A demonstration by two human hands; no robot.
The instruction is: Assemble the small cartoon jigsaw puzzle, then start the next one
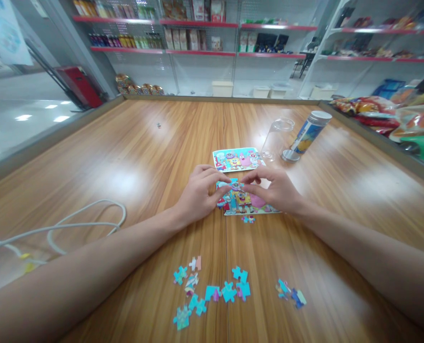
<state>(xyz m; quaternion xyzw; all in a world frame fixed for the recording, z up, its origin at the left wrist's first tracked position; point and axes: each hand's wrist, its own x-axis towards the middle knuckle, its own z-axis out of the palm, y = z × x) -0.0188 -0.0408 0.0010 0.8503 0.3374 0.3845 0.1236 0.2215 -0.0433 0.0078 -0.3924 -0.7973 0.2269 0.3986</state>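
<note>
"Puzzle [243, 206] first: where does it lie?"

"On the table [144, 152], between the two hands and just on the near side of the picture card [238, 164]. The hands cover part of it."

"And the left hand [201, 193]?"

"Over the puzzle's left part, fingers curved, thumb and forefinger tips near each other. Whether a piece is pinched there, I cannot tell."

"The right hand [274, 188]?"

"Across from it, over the right part, thumb and forefinger bent to a narrow gap near the purple hat. I can't make out a piece in that grip either."

"So which step is this?"

"I'd judge it to be fitting or straightening a piece along the far edge. Much of the picture looks assembled."

"What does the next move call for?"

"Lining up tabs with notches, I'd think, then light pressure from one hand while the other steadies the neighbours."

"And after that?"

"Probably matching another piece against the card. Mostly blue loose pieces [229, 291] lie nearer the person, a small cluster [291, 293] sits off to the right, and one bit [248, 219] rests just beside the near edge."
</note>
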